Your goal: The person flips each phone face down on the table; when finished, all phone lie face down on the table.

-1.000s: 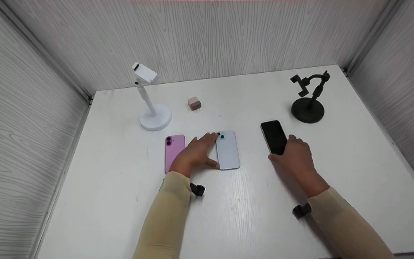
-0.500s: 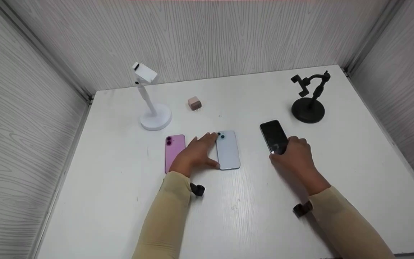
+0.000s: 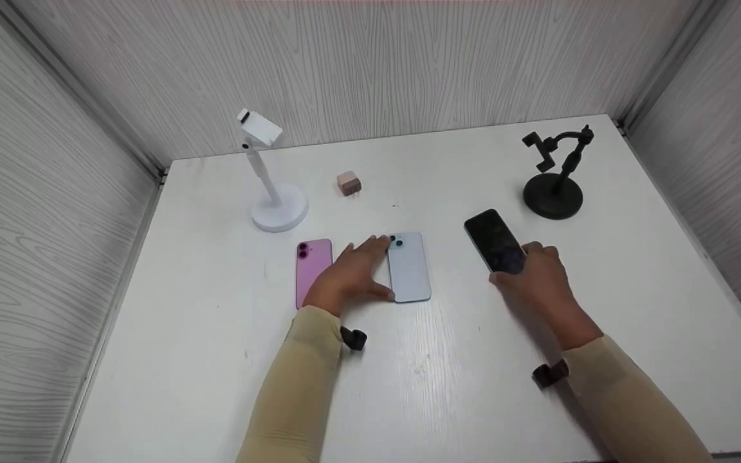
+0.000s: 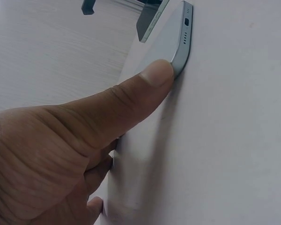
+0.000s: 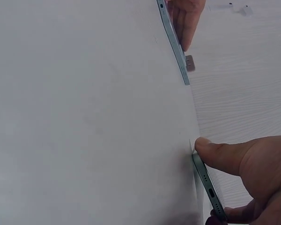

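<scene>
My right hand [image 3: 539, 283] grips the lower end of a smartphone [image 3: 494, 238] with a dark screen facing up. Its thumb lies on the near left side and its fingers on the right. In the right wrist view, the charging port end of this smartphone [image 5: 210, 190] shows between thumb and fingers. My left hand [image 3: 352, 273] reaches along the left side of a pale blue smartphone [image 3: 410, 273] lying back up. The thumb touches its near corner, and the extended fingers are by the camera corner. Under the left wrist lies a pink smartphone [image 3: 311, 263], its lower right part hidden.
A white phone stand [image 3: 280, 209] is at the back left of the white table [image 3: 171, 334]. A black phone stand [image 3: 553, 195] stands at the back right. Between them sits a small pinkish plug-in charger [image 3: 348, 183]. Grey wood-patterned panels [image 3: 396, 71] enclose the table.
My right hand has shifted slightly right with the dark-screened smartphone, which now slants more. The left hand and the other two smartphones have stayed in place.
</scene>
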Demonstrator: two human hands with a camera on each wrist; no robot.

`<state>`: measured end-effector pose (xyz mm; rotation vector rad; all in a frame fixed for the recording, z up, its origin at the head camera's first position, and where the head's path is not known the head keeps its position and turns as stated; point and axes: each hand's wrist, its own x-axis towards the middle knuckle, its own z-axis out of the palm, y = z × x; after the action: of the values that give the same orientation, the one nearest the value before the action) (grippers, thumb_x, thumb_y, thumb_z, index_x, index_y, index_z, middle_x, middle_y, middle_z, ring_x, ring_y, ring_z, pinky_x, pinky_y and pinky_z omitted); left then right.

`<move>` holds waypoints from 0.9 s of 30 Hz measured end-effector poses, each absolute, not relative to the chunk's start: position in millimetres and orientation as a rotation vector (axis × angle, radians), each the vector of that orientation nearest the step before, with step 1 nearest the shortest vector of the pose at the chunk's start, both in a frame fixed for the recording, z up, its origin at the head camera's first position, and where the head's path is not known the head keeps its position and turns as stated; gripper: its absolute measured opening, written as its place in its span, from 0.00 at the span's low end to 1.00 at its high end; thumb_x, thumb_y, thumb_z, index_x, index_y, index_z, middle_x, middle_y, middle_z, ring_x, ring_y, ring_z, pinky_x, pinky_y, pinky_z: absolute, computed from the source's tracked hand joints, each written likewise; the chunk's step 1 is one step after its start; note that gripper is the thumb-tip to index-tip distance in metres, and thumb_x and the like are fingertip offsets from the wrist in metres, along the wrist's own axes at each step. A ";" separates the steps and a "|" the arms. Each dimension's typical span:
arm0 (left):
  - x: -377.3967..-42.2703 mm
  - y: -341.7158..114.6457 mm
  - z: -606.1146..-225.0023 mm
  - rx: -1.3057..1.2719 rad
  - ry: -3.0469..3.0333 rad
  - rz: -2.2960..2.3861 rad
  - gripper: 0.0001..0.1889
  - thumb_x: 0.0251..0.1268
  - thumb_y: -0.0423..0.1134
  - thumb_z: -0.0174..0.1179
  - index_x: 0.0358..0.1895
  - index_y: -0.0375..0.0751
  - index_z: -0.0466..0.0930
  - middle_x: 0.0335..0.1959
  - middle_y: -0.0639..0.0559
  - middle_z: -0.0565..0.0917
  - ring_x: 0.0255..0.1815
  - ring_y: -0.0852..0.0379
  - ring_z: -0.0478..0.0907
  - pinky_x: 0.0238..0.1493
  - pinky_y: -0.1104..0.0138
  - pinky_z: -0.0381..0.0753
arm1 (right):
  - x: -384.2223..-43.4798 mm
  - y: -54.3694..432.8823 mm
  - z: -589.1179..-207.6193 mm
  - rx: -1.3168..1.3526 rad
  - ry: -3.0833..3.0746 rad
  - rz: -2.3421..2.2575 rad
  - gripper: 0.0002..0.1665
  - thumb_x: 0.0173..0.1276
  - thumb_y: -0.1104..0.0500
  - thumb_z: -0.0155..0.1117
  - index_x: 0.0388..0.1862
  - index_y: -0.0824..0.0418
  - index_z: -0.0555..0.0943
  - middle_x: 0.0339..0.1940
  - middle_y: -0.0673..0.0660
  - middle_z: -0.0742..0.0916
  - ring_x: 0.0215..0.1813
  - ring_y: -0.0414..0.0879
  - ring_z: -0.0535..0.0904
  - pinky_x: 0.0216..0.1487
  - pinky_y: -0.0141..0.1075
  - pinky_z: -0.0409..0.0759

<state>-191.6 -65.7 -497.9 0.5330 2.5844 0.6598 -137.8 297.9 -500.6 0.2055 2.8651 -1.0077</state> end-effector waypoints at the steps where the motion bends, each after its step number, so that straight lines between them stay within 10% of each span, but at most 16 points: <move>1: -191.6 -65.5 -498.1 0.532 2.585 0.658 0.63 0.60 0.49 0.84 0.92 0.51 0.47 0.93 0.52 0.51 0.94 0.54 0.43 0.93 0.55 0.37 | -137.9 299.0 -500.9 0.198 2.866 -1.003 0.53 0.68 0.44 0.78 0.74 0.81 0.69 0.64 0.81 0.76 0.59 0.70 0.79 0.63 0.62 0.79; 27: -197.8 -64.1 -498.8 0.495 2.586 0.710 0.59 0.64 0.56 0.80 0.91 0.47 0.51 0.92 0.50 0.55 0.93 0.51 0.48 0.93 0.54 0.42 | -120.1 304.8 -491.7 0.170 3.090 -1.074 0.24 0.78 0.56 0.66 0.59 0.77 0.81 0.48 0.73 0.85 0.51 0.67 0.83 0.55 0.60 0.80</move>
<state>-197.8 -64.1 -498.8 0.4947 2.5862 0.7096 -120.1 304.8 -491.7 0.1702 3.0904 -1.0737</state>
